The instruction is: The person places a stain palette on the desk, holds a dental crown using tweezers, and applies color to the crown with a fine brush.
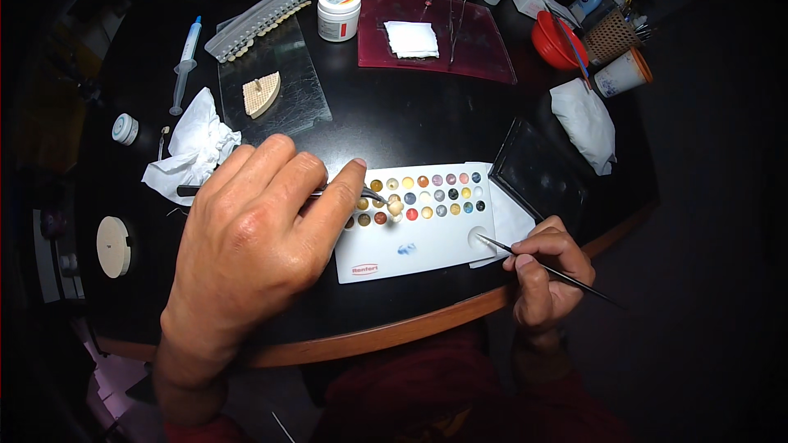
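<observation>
Black glossy tabletop with a brown edge band (402,119) forms the work surface. At its far side lies a dark-red glossy rectangular plate (486,61) bearing a folded white cloth pad (411,39). Nearer the person, a white rectangular palette (443,253) is placed with its long axis running left to right, the right end slightly farther away; its rows of small round wells contain pastes in yellow, brown, red, blue, grey and black. The person's left hand (258,226), back upward, grasps dark slender metal tweezers (373,195); the right hand (552,271) pinches a thin black-handled brush (593,290) between thumb and fingers. At the far right, a red round bowl (554,43) has slim tools across its rim; beside it stand a perforated beige holder (607,39) filled with slender implements and a tilted white cup with an orange rim (620,74). One white cylindrical jar (338,18) is capped, hiding its contents. Brush axis: diagonal, tip directed left and away from the person, at the shallow round depression in the palette's right end. Tweezers axis: roughly left to right, tips directed right, at a small cream tooth-shaped piece (396,207) located over the wells.
</observation>
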Available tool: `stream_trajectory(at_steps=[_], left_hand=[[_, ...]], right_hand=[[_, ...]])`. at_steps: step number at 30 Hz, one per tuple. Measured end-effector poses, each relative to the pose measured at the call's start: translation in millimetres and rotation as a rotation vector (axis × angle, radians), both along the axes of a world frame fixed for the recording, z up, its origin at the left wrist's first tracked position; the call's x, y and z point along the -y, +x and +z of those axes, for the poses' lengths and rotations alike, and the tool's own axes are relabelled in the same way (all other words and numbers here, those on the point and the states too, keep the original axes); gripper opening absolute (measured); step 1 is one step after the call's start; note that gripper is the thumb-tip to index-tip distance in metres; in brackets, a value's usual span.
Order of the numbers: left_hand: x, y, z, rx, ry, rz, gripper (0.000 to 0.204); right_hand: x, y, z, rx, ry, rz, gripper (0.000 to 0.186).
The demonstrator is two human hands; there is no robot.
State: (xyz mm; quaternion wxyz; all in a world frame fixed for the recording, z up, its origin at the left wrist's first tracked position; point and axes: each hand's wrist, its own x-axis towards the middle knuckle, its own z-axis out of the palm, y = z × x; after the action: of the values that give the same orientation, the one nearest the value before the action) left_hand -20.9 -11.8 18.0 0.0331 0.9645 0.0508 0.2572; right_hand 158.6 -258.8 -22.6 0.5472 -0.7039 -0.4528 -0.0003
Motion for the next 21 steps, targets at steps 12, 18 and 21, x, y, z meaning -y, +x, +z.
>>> stream_trajectory(at_steps=[12, 18, 21], left_hand=[[1.3, 1.8, -0.1, -0.015, 0.000, 0.002, 0.039], [1.3, 2.3, -0.3, -0.022, 0.011, -0.005, 0.039], [-0.6, 2.9, -1.7, -0.005, 0.010, -0.025, 0.041]], right_hand=[[1.5, 0.6, -1.2, -0.017, 0.005, -0.027, 0.009], [-0.3, -0.9, -0.6, -0.043, 0.006, -0.074, 0.007], [-0.2, -0.9, -0.3, -0.057, -0.007, -0.076, 0.008]])
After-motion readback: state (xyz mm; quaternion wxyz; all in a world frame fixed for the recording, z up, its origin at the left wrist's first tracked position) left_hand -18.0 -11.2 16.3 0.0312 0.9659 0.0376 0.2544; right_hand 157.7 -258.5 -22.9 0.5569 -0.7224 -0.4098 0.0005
